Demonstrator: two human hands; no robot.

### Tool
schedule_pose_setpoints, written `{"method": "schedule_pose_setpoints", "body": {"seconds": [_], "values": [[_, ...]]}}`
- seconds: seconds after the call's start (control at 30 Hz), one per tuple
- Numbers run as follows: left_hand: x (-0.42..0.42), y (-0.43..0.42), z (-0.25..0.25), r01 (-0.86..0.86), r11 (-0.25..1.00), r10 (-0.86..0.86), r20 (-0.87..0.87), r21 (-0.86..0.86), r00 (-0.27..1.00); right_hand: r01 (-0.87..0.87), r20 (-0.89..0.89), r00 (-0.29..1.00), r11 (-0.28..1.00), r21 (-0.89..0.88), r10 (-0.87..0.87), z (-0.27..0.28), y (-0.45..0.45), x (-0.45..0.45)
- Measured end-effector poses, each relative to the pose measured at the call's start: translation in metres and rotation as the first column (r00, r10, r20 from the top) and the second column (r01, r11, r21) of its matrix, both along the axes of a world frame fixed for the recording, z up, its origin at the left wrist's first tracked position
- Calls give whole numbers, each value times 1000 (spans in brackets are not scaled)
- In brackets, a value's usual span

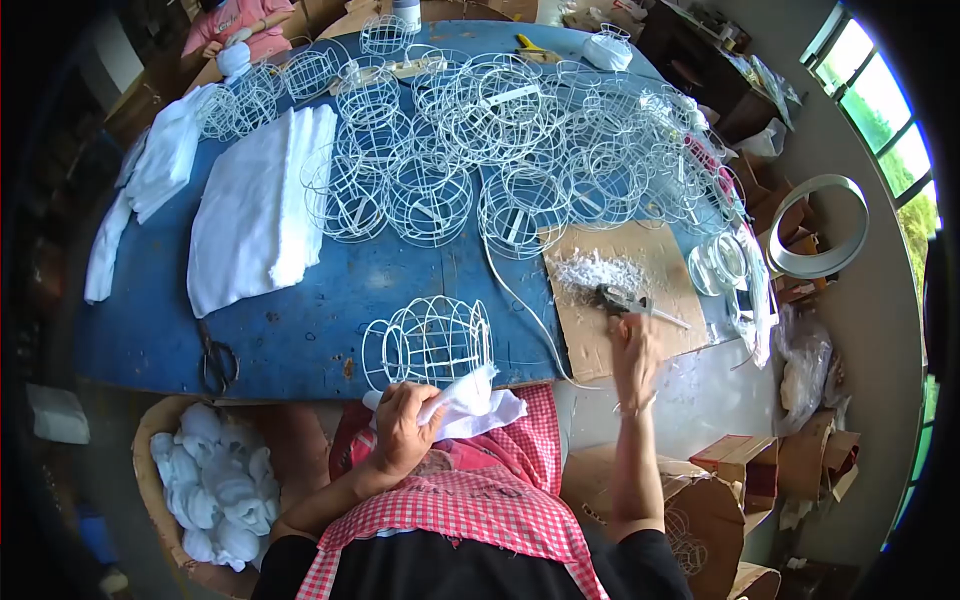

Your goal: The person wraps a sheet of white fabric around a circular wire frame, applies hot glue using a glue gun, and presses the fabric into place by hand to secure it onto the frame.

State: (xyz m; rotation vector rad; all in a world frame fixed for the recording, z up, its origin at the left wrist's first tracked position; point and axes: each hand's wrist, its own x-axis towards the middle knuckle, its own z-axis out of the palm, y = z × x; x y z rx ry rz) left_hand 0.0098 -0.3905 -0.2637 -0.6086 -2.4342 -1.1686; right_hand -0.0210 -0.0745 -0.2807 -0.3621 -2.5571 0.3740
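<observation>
My left hand (405, 425) pinches a piece of white cloth (475, 408) above my lap, at the table's front edge. Just beyond that hand a white wire frame (435, 340) lies on its side on the blue table. My right hand (637, 355) is closed in a fist around what looks like the handle of a dark glue gun (618, 298), with a white stick jutting from it. Beneath the tool is a cardboard sheet (580, 340) bearing a heap of white shreds (600, 270). My fingers hide most of the handle.
Many white wire frames (500, 110) crowd the far half of the table. Folded white cloth (250, 220) and black scissors (215, 362) lie left. A box of white cloth pieces (215, 480) stands below. Another person (240, 25) sits at the far left; a cord (520, 300) crosses the table.
</observation>
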Motion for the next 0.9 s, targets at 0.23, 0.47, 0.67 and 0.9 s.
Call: {"method": "schedule_pose_setpoints", "body": {"seconds": [0.23, 0.47, 0.67, 0.9], "values": [[1, 2, 9, -37, 999, 38, 28, -38, 999, -178, -178, 805, -56, -983, 567, 11, -120, 29], [1, 4, 14, -49, 997, 48, -14, -65, 999, -226, -241, 869, -86, -970, 433, 0, -141, 26], [1, 6, 16, -45, 996, 44, -20, -82, 999, -235, -243, 889, -70, -970, 388, -3, -145, 24], [0, 5, 15, -29, 993, 27, -26, -118, 999, -224, -208, 911, 3, -975, 356, -6, -149, 24]]}}
